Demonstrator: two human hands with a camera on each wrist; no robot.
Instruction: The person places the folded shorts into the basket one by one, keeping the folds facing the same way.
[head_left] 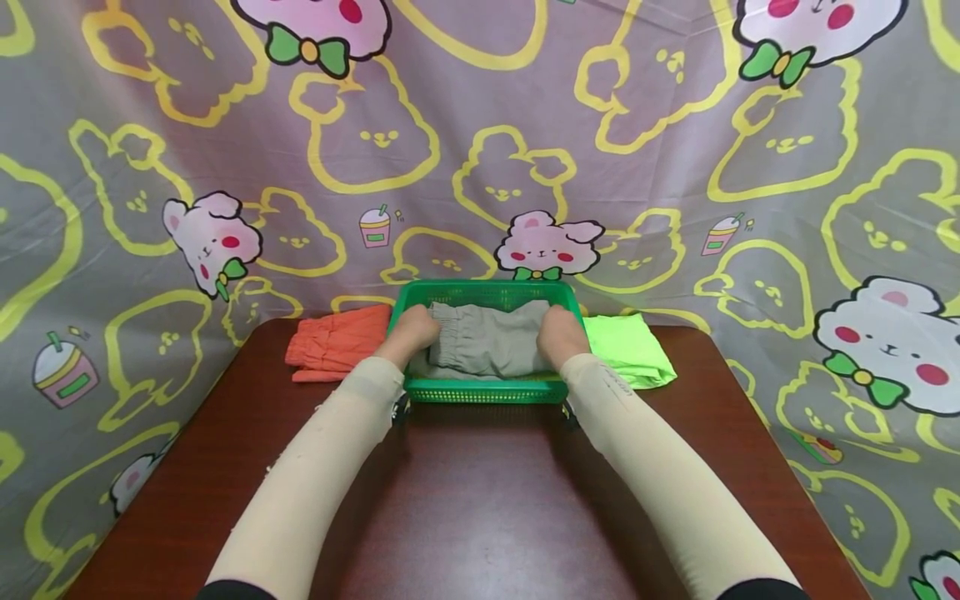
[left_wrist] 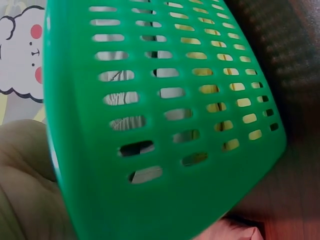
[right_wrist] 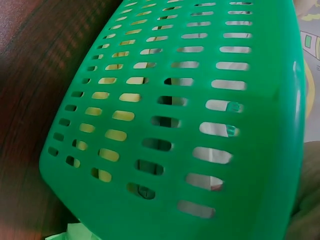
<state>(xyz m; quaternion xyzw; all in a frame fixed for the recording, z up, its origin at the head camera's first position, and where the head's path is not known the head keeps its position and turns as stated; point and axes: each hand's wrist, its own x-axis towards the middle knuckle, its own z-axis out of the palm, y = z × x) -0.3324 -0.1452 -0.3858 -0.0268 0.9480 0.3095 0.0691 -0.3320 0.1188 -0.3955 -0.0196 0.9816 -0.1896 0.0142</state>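
Note:
A folded grey cloth (head_left: 491, 337) with a gathered edge lies inside the green basket (head_left: 487, 392). My left hand (head_left: 416, 331) grips its left end, and my right hand (head_left: 561, 335) grips its right end; the fingertips are hidden. In the left wrist view the slotted basket wall (left_wrist: 150, 210) fills most of the picture, with part of the left hand (left_wrist: 27, 180) beyond its rim. Likewise, the right wrist view has the basket wall (right_wrist: 260, 150) in front of a sliver of the right hand (right_wrist: 306, 205).
Left of the basket lies a folded orange cloth (head_left: 337, 340), and to its right a bright green one (head_left: 630, 350). The brown table (head_left: 487, 500) extends toward me. Behind it hangs a patterned curtain (head_left: 465, 100).

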